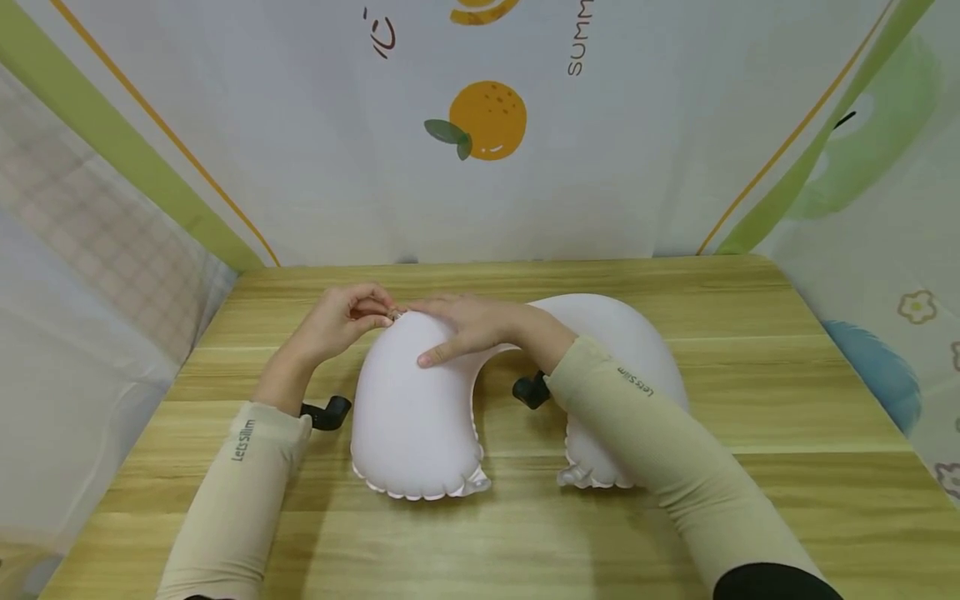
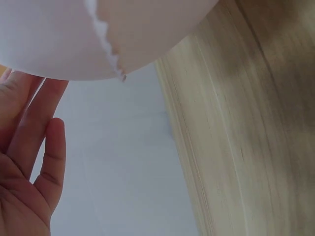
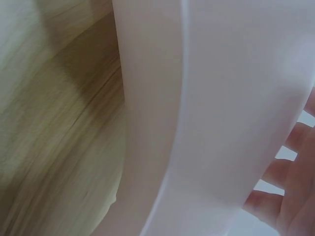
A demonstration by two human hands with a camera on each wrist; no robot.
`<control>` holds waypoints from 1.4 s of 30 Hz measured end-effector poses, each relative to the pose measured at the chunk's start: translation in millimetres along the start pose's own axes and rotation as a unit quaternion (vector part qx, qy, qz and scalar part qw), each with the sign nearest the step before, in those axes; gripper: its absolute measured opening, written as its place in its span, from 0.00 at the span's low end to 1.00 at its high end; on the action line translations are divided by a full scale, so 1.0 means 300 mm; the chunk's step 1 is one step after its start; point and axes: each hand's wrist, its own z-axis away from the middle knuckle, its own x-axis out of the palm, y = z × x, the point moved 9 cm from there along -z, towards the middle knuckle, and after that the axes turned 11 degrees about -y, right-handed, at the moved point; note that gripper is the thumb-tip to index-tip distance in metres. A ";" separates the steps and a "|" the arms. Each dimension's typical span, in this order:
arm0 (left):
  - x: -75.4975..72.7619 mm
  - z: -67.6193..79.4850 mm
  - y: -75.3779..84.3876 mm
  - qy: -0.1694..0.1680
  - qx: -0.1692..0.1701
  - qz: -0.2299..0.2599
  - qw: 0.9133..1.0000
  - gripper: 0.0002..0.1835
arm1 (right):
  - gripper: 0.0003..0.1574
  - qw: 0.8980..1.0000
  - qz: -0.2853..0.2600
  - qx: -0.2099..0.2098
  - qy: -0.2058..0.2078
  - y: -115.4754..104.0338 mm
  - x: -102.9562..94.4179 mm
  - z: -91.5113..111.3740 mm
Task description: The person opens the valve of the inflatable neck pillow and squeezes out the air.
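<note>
A pale pink inflatable neck pillow [image 1: 420, 417], U-shaped and puffed up, lies on the wooden table with its two ends toward me. At the far left of its curve, my left hand [image 1: 348, 317] pinches a small clear valve [image 1: 395, 314] between thumb and fingers. My right hand [image 1: 480, 323] rests across the top of the left arm of the pillow, thumb spread on the upper face and fingers reaching toward the valve. In the right wrist view, the fingertips [image 3: 266, 204] lie along the pillow's edge. The left wrist view hides the valve behind the pillow's bulging side.
A wood-grain table [image 1: 750, 375] spans the space. Behind it hangs a pale cloth [image 1: 600, 183] printed with oranges, and patterned cloths hang at both sides. Black wrist-camera mounts [image 1: 327, 413] stick out from both wrists, close to the pillow.
</note>
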 end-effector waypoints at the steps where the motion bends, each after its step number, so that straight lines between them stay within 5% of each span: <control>1: -0.001 0.001 0.001 0.002 0.002 -0.002 1.000 0.07 | 0.56 1.000 0.001 0.000 0.001 -0.001 -0.001 -0.001; 23: -0.010 0.017 0.004 0.045 0.005 -0.017 0.999 0.06 | 0.58 1.000 -0.005 0.011 0.003 0.007 0.003 -0.004; 31: 0.015 0.021 -0.022 -0.006 -0.041 0.019 0.999 0.13 | 0.58 1.000 0.007 0.009 0.001 0.002 0.007 0.005; 37: 0.049 0.084 -0.032 -0.063 -0.070 0.039 0.995 0.30 | 0.58 1.000 0.020 0.012 0.004 0.004 0.014 0.002; 42: 0.086 0.127 -0.023 -0.099 -0.078 0.026 0.992 0.32 | 0.58 1.000 0.019 0.021 0.002 0.010 0.020 0.008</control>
